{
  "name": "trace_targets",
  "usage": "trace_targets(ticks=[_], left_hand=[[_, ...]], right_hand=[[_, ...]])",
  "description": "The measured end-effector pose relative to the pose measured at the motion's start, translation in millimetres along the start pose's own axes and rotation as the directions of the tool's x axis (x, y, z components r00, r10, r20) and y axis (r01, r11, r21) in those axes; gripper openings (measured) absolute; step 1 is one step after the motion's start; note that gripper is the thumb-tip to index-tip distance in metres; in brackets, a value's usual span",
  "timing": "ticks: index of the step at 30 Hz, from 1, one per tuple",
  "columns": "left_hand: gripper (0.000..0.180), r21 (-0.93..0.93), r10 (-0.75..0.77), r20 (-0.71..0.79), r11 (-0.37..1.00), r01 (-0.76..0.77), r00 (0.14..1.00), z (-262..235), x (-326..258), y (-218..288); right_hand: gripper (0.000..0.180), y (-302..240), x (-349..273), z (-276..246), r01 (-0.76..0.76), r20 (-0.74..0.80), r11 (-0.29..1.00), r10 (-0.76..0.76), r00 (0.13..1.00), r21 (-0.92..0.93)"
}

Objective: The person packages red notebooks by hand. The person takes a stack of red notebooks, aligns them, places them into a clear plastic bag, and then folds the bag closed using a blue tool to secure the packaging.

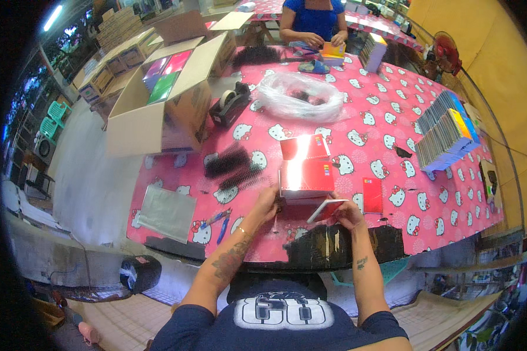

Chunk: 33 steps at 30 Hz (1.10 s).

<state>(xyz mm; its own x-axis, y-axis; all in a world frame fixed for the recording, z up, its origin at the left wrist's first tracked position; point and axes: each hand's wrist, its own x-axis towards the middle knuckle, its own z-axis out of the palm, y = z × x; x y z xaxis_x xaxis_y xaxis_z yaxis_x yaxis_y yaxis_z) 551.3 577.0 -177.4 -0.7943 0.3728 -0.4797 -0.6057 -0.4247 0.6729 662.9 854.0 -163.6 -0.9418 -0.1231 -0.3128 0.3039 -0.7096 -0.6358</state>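
Note:
My right hand (350, 214) is closed on a thin red notebook (327, 210), held tilted just above the table's near side. In front of me stands a stack of red notebooks (307, 178), with another red notebook (304, 147) behind it. My left hand (267, 202) is by the stack's near left corner, fingers curled; what they hold, if anything, is too small to make out. To the right of the stack lies a single red notebook (372, 196). Left of it are black spiral binding coils (233, 166). Blue-handled pliers (219, 224) rest near my left forearm.
A clear plastic sheet (167, 212) lies at the left. Behind are a black tape dispenser (231, 104), a plastic bag (300, 96) and an open carton (184, 102) of notebooks. Spiral notebooks (448, 136) are stacked at the right. Across the table, a person in blue (314, 23) handles a notebook.

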Motion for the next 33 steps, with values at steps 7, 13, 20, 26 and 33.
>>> trace_targets(ticks=[7,13,20,26,33], left_hand=[[0.029,0.064,0.001,0.080,0.998,-0.006,0.997,-13,-25,-5],[0.035,0.111,0.071,0.079,0.991,-0.079,0.994,-28,-92,0],[0.051,0.295,0.366,-0.227,0.909,-0.294,0.903,-26,-148,72],[0.045,0.498,0.615,0.040,0.671,-0.549,0.787,33,-197,85],[0.060,0.742,0.677,0.470,0.043,-0.669,0.566,47,-185,104]], right_hand=[[0.050,21,-3,-5,-0.053,0.119,0.954,0.091,0.989,-0.294],[0.025,47,-36,25,0.015,0.215,0.943,0.061,0.975,-0.333],[0.018,-52,-116,64,0.271,0.175,0.903,-0.224,0.959,-0.334],[0.022,-39,-74,172,0.465,0.168,0.715,-0.448,0.878,-0.522],[0.028,-10,-41,171,0.366,0.211,0.504,-0.338,0.917,-0.782]])
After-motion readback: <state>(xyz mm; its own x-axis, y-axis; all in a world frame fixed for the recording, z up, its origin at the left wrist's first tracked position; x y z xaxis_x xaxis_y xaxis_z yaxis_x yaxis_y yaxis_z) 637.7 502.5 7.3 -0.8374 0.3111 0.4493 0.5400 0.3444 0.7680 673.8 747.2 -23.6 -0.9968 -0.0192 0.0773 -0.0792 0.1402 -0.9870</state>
